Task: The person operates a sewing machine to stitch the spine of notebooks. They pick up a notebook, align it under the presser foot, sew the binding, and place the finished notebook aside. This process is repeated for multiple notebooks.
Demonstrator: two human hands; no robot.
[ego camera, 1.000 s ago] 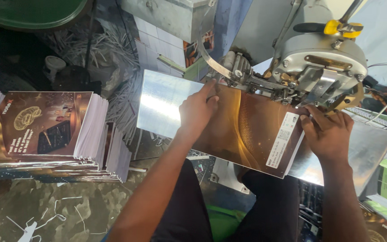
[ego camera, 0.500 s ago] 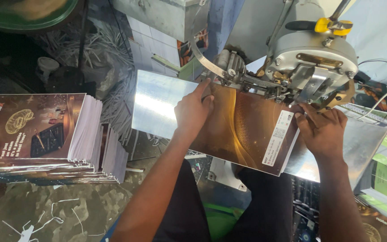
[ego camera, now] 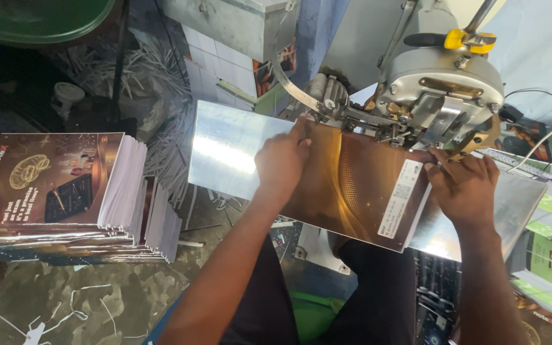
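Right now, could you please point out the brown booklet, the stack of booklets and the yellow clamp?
brown booklet (ego camera: 359, 185), head view, cover's middle.
stack of booklets (ego camera: 52, 182), head view, top cover.
yellow clamp (ego camera: 469, 39), head view, its body.
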